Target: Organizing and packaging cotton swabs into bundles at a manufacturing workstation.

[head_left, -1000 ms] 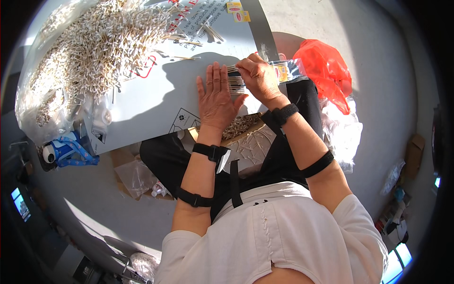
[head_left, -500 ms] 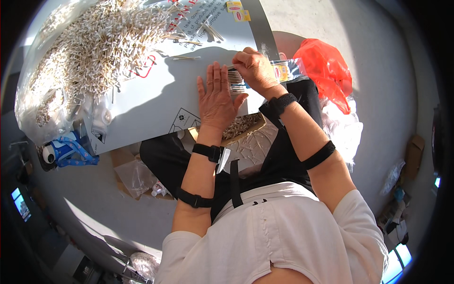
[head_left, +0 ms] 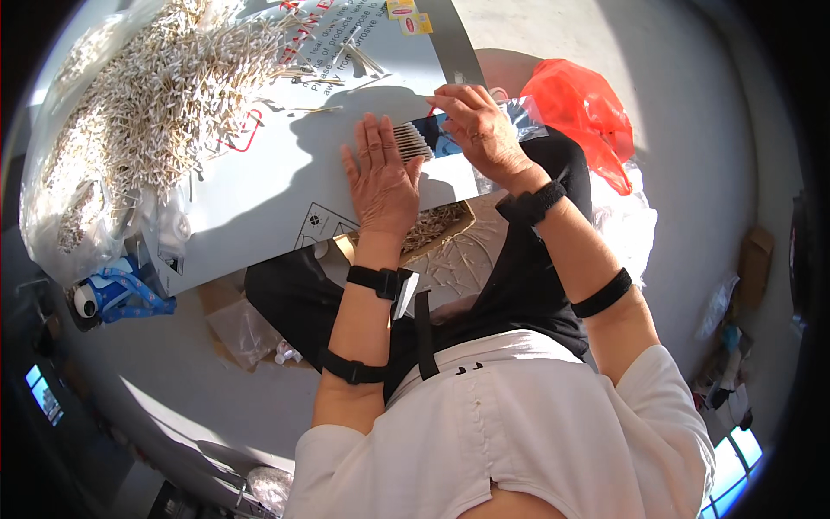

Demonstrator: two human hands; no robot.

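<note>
My left hand [head_left: 383, 177] lies flat on the grey board, fingers stretched out. Against its thumb side is a neat row of cotton swabs [head_left: 411, 141], side by side. The swabs' right ends meet a small plastic packet with a blue part [head_left: 445, 143]. Over that packet is my right hand [head_left: 486, 134], its fingers bent and their tips at the packet's far edge; the hand hides much of it. A big heap of loose cotton swabs [head_left: 164, 95] spills from a clear plastic bag [head_left: 52, 199] on the left.
The grey printed board [head_left: 259, 208] reaches over my lap. Beneath its near edge, a cardboard box [head_left: 454, 229] holds more swabs. A red plastic bag [head_left: 579, 112] sits at the right, with white plastic [head_left: 618, 216] below it. Small yellow labels [head_left: 415, 23] lie at the far edge.
My right hand has shifted from the swabs' far end toward the packet, its fingers less tightly curled. The yellow-labelled piece beside it is no longer visible, and the blue part now shows.
</note>
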